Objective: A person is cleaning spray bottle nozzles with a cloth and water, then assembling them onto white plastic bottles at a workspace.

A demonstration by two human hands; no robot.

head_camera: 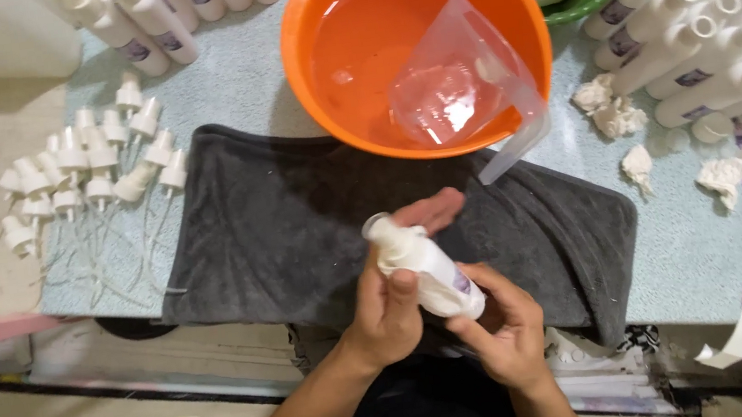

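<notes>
- Working at a pale blue table (pixel 242 83); one grey towel (pixel 298 227) before one orange basin (pixel 417 42).
- We grip one white bottle (pixel 431 272): left hand (pixel 392 300) fingers wrapped at its neck, right hand (pixel 504 329) closed on its base.

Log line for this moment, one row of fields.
left hand: grips white bottle | right hand: supports bottle base | under: grey towel | behind: orange basin

Dark grey towel (pixel 298 227) lies spread on the table (pixel 261 80). Behind it, touching its far edge: orange basin (pixel 324 54) holding a clear jug (pixel 469 83). Left of towel: loose white pump heads (pixel 84 173). Right: stacked white bottles (pixel 708 35), crumpled paper wads (pixel 609 108).
</notes>
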